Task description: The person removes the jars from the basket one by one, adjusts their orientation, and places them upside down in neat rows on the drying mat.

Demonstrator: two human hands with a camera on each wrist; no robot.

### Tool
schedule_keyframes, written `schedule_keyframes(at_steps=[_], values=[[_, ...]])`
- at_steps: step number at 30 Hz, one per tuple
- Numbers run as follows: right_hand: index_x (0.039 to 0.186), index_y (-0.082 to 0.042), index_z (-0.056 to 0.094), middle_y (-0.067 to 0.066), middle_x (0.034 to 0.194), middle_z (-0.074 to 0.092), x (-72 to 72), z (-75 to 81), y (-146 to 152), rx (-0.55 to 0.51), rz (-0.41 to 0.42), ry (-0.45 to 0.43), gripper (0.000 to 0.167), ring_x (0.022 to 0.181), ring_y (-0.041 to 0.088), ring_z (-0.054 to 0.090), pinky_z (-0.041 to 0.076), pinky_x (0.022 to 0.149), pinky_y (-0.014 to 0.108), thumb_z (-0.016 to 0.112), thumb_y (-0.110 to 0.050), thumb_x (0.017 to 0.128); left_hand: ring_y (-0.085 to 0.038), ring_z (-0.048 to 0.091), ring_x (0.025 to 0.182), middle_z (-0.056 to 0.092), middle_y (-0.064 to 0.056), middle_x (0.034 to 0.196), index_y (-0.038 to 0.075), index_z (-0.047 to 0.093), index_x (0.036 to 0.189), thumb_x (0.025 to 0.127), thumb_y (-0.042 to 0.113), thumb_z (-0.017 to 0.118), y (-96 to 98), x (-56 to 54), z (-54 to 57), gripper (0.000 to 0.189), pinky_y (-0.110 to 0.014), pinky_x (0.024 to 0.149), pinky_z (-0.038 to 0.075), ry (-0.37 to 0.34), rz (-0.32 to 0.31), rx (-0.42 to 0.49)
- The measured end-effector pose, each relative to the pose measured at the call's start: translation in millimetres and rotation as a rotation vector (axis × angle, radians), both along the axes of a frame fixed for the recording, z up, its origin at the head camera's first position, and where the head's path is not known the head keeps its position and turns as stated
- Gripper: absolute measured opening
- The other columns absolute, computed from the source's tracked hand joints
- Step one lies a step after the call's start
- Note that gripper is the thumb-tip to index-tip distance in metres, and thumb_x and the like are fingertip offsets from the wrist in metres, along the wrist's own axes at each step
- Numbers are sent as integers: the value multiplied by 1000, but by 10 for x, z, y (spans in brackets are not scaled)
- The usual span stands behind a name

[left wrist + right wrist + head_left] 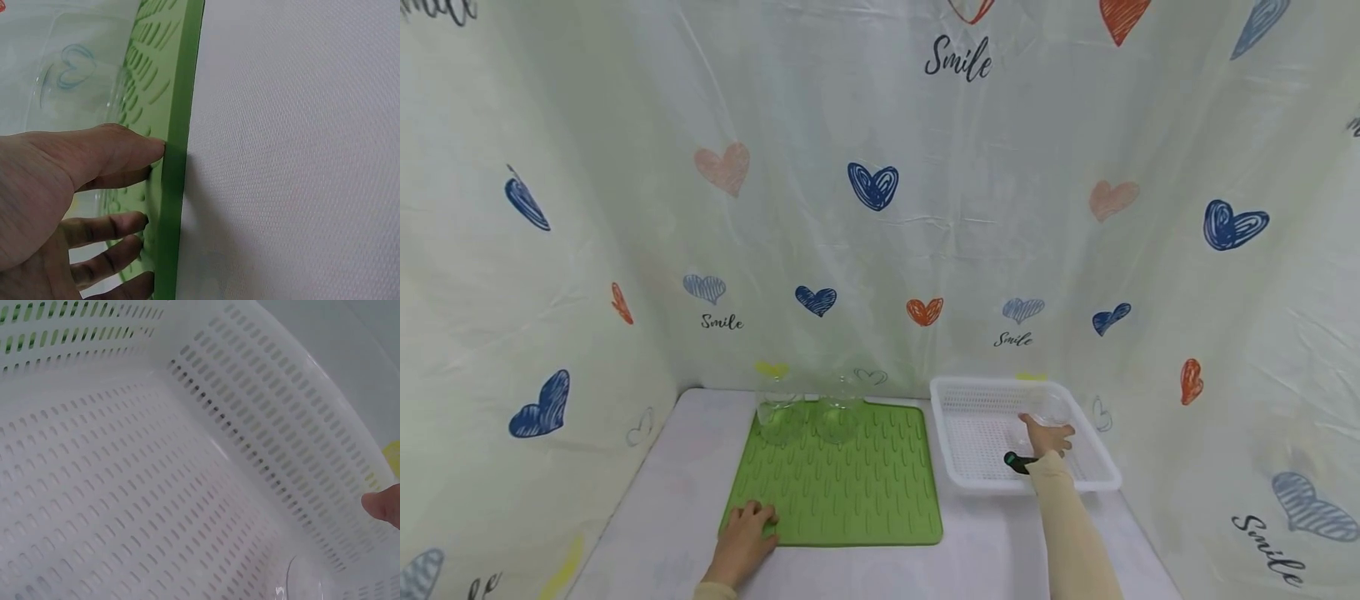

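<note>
My left hand [743, 537] rests at the near left corner of a green ridged mat [865, 500], thumb and fingertips touching it close to its edge. Toward the back of that mat stand two clear vessels, a left one [781, 421] and a right one [838, 419]; clear walls also show behind the hand in the left wrist view. Inside a white perforated basket [955, 450], my right hand [1049, 437] reaches with its fingers spread beside a clear vessel [1051, 407]. In the right wrist view, a fingertip [381, 506] is near the basket wall, apart from a clear rounded rim [303, 581].
A white table [662, 500] lies under the mat and basket. Behind and at both sides hangs a pale curtain [880, 250] printed with hearts and the word Smile. The basket's raised walls surround the right hand, and a dark strap [1018, 462] sits at that wrist.
</note>
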State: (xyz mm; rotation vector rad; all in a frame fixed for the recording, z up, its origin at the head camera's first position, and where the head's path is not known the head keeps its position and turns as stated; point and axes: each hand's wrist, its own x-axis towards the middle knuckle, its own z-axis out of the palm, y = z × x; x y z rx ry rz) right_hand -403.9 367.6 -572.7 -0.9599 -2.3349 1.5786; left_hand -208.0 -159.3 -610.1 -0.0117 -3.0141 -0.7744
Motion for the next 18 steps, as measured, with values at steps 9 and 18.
schedule_keyframes(at_steps=[9,18], values=[[145,3,-23,33,155,-7,50,30,-31,-75,-2,76,124,141,55,5,17,116,62,69,-48,81,-39,51,99,57,-11,101,14,67,90,75,18,79,0,-1,-11,19,-56,78,49,-27,-3,-2],[146,5,-21,35,154,8,49,9,-68,0,12,121,125,141,48,19,21,118,54,72,-46,80,-39,51,98,56,-11,99,14,67,90,75,18,78,-20,3,-14,19,-56,77,49,7,-7,-5]])
